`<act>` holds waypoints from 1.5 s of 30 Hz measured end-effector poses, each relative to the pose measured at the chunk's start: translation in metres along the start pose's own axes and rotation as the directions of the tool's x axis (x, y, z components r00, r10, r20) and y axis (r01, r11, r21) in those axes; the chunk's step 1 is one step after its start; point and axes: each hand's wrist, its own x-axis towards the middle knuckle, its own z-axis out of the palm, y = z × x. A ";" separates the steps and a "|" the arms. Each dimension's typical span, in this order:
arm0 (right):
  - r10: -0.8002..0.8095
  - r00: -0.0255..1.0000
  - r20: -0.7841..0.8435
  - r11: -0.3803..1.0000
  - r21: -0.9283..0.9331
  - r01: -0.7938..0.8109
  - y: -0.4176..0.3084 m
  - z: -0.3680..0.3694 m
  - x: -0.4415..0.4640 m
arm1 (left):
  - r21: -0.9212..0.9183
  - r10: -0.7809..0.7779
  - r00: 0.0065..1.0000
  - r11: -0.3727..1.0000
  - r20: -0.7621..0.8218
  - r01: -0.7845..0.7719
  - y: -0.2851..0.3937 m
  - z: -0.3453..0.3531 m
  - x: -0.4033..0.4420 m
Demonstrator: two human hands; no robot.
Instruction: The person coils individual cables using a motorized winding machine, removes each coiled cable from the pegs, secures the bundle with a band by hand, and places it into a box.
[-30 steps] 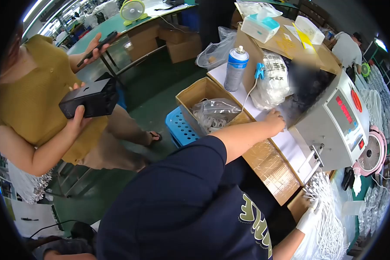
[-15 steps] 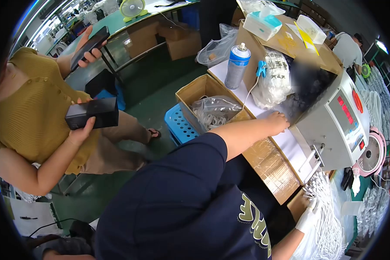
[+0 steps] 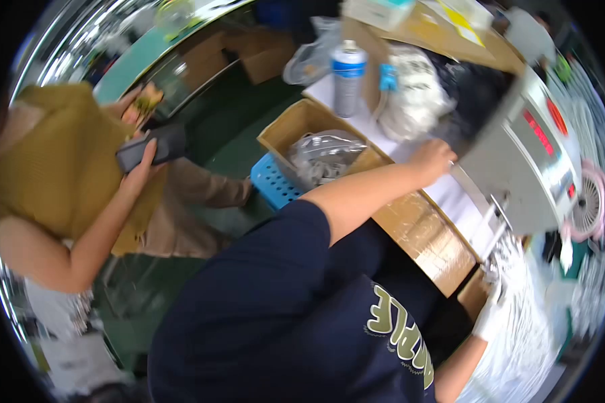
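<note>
My left hand [image 3: 434,162] is over the white tabletop [image 3: 460,208], close to the left side of the grey machine [image 3: 511,168] with red digits. Its fingers are curled together, and a tiny pale bit shows at the fingertips, too small to name. Below the machine, my right hand [image 3: 492,316], in a white glove, lies at the bundle of white cables [image 3: 521,302]. Its fingers are blurred against the cables, so their grip is unclear. Two metal rods [image 3: 494,221] stick out from the machine above the cables.
A spray can [image 3: 348,79] stands behind a cardboard box [image 3: 292,127] holding a plastic bag [image 3: 326,154]. Beside it is a blue basket [image 3: 273,181]. At left a person [image 3: 60,168] holds a dark box [image 3: 161,144]. A pink fan [image 3: 588,201] is at right.
The view has shifted and blurred. My left hand has risen slightly from the tabletop, its fingers more curled. The person at left has lowered one hand, and the phone no longer shows clearly.
</note>
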 end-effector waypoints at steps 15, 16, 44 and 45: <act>0.232 0.967 -0.106 0.964 -0.110 -0.243 -0.075 -0.027 -0.010 | -0.388 -0.070 0.990 0.922 -0.121 0.018 0.071 -0.062 -0.045; 0.191 0.978 -0.086 0.981 -0.025 -0.194 -0.085 -0.029 -0.012 | -0.428 -0.094 0.987 0.903 -0.128 0.031 0.072 -0.060 -0.049; -0.559 0.829 -0.009 0.748 -0.439 0.499 -0.060 -0.025 0.047 | -0.542 -0.252 0.938 0.766 0.240 0.345 0.057 -0.072 -0.088; -0.547 0.837 -0.019 0.771 -0.400 0.495 -0.071 -0.030 0.043 | -0.524 -0.254 0.929 0.771 0.268 0.362 0.060 -0.072 -0.087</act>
